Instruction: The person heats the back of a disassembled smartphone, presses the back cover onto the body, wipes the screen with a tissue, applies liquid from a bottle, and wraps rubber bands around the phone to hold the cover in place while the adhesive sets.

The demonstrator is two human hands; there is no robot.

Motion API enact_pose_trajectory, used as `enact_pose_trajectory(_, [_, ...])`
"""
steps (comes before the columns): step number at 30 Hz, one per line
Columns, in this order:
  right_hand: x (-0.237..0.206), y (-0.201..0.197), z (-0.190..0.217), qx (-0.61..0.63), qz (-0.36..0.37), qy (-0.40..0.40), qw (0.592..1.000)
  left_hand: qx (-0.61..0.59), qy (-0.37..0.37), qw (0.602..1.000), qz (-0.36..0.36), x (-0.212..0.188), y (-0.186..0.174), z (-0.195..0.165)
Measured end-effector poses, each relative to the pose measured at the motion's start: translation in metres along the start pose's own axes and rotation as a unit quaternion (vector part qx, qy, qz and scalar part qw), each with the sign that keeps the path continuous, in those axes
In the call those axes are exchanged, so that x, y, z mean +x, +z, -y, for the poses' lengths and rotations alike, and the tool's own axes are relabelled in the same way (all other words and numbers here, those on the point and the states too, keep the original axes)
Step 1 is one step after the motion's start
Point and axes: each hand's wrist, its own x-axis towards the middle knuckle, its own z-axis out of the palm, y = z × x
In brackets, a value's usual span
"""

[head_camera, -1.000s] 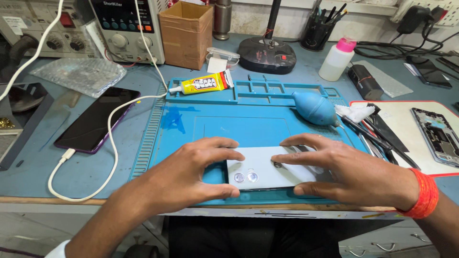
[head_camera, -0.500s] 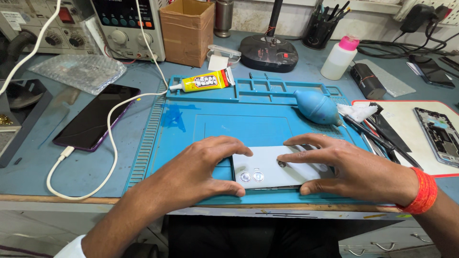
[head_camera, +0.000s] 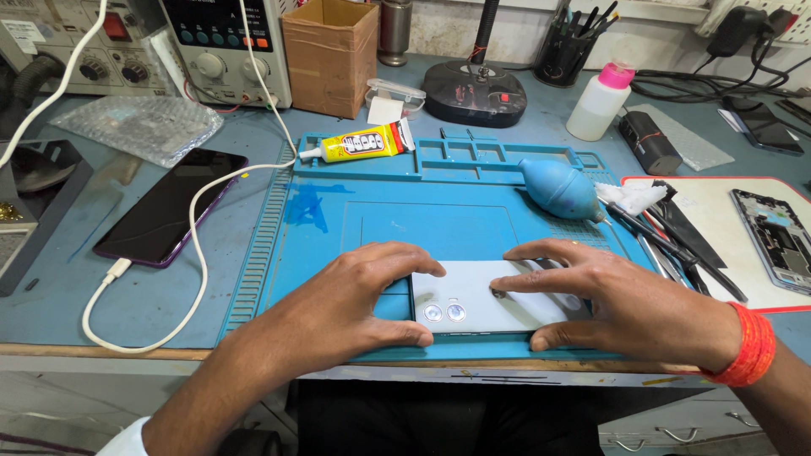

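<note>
On blue silicone repair mat (head_camera: 397,211) at worn blue bench's near edge: pale grey rectangular phone (head_camera: 486,300), back up, two round lenses showing. Left hand (head_camera: 355,308) clamped over its left end, thumb on near edge, fingers on far edge; right hand (head_camera: 625,300) spread flat over right end, pressing down. Left of mat, dark phone with purple rim (head_camera: 169,207) on white cable (head_camera: 198,245). Farther back, yellow glue tube (head_camera: 359,143), blue rubber bulb blower (head_camera: 559,187). Beyond, open brown cardboard box (head_camera: 329,55), contents unseen; black cup of tools (head_camera: 564,55).
</note>
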Motion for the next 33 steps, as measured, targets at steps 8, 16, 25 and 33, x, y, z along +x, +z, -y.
enact_pose_trajectory(8, [0.001,-0.004,0.0,-0.011,0.017,0.012,1.0,0.0,-0.015,1.0,0.005,0.0,-0.001,-0.002])
enact_pose_trajectory(16, [-0.002,0.0,-0.001,-0.024,-0.002,-0.007,1.0,-0.001,-0.029,0.999,0.013,0.001,-0.002,-0.004])
enact_pose_trajectory(25, [-0.002,0.0,0.009,-0.05,-0.055,-0.104,0.992,-0.014,-0.027,0.999,0.016,0.0,0.002,-0.001])
enact_pose_trajectory(33, [0.009,0.02,0.044,-0.009,-0.05,-0.165,0.985,-0.021,-0.016,1.0,0.006,-0.004,0.008,0.012])
